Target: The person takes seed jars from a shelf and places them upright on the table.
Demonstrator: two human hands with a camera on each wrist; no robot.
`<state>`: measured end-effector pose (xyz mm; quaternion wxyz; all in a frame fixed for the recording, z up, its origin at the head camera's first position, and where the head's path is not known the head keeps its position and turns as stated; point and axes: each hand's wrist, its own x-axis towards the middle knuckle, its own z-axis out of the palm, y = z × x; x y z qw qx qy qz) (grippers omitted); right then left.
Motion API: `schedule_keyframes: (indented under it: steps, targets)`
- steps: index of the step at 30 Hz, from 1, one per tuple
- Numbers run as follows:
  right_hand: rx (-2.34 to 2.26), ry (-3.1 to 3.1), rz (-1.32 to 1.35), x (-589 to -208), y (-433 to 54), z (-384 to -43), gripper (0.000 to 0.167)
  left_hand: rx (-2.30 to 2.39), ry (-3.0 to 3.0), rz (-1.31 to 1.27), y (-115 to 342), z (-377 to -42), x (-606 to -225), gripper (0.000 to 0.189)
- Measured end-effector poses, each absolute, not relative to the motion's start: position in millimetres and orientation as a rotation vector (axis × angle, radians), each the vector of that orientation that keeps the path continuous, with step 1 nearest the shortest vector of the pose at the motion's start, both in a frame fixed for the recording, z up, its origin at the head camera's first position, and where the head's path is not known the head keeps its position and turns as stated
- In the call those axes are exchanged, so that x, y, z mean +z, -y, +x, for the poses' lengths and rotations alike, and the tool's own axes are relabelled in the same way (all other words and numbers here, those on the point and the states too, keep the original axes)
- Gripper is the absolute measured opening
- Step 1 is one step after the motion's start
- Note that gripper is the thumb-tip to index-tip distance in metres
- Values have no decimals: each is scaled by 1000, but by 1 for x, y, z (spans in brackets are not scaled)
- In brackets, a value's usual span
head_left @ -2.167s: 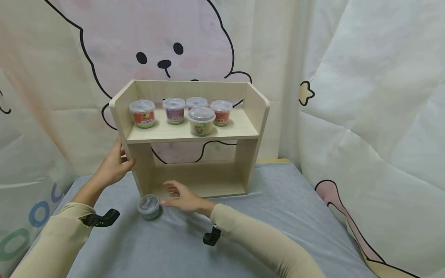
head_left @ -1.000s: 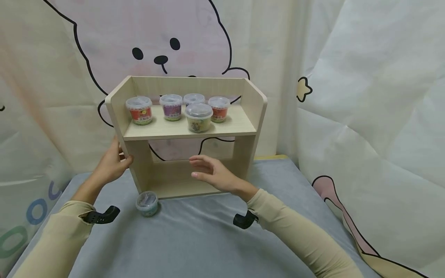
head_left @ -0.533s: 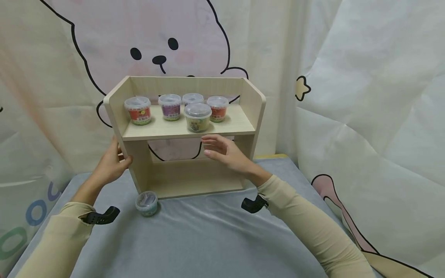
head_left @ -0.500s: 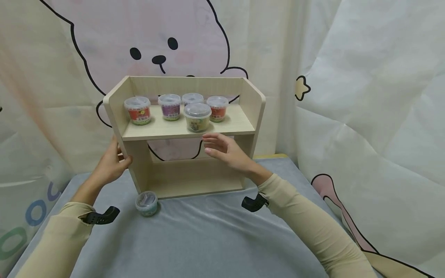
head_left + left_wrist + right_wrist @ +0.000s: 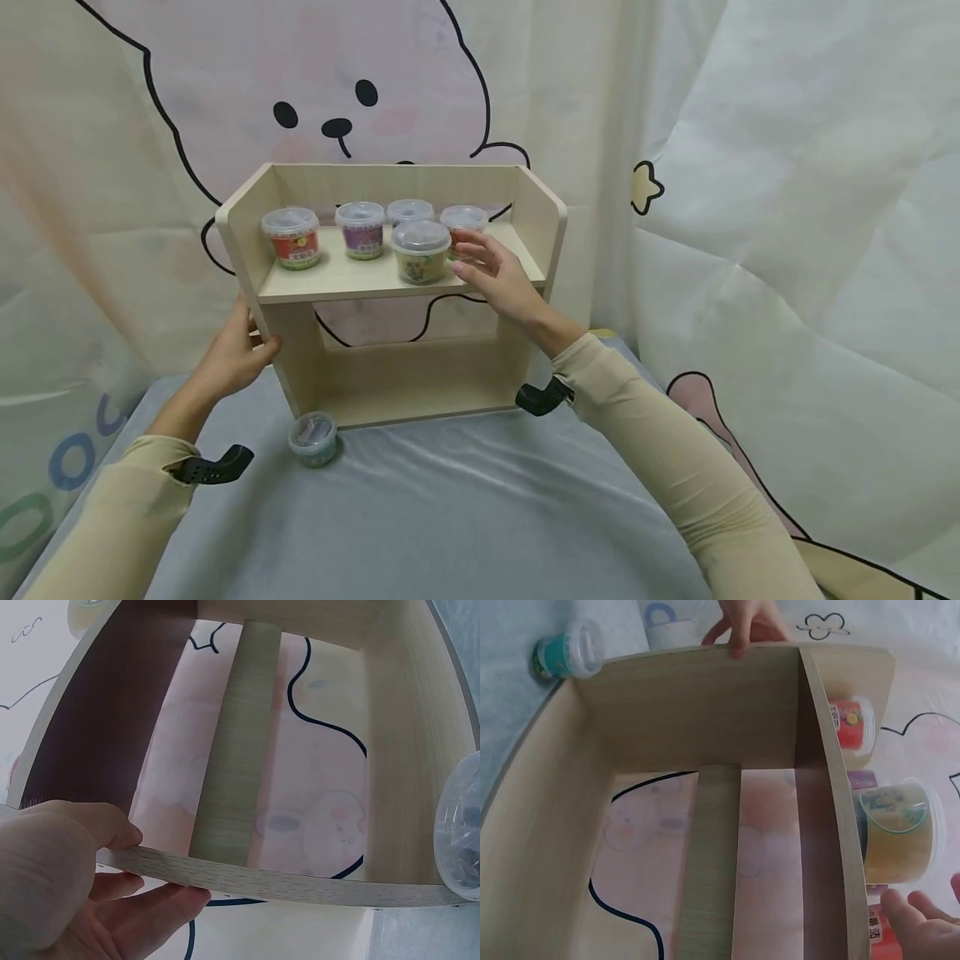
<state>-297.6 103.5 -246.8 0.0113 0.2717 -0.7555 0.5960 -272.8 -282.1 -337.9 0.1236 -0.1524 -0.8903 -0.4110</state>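
Observation:
A pale wooden shelf [image 5: 300, 358] stands on the cloth-covered table. My left hand [image 5: 236, 354] grips its left side panel, thumb inside and fingers outside in the left wrist view. On the upper board, a yellowish clear-lidded tub [image 5: 422, 265] sits at the front. Beside it is my right hand [image 5: 495, 279], fingers loosely bent and holding nothing. Those fingers partly cover a red-labelled tub [image 5: 463, 218] behind. In the right wrist view, a small gap separates the right fingertips from the yellowish tub.
Further left on the upper board are another red-labelled tub [image 5: 294, 248] and a purple-labelled tub [image 5: 362, 237]. One more tub [image 5: 409, 210] is partly hidden behind. A teal tub [image 5: 312, 442] stands on the blue-grey cloth [image 5: 420, 517] at the shelf's front left corner.
My right hand has left the teal tub's side, moved right and risen to the upper board beside the yellowish tub. The left hand keeps its grip; the tubs stand as before.

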Motion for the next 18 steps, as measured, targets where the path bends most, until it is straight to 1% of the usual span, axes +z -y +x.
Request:
schedule_keyframes:
  steps: [11,18]
  targets:
    - [1809,2409,864,-247,-86,-318,58,-1187,2604,-436,285,-267,-340,94]
    - [1883,2416,834,-240,-86,-321,64,-1182,2584,-451,282,-274,-338,96]
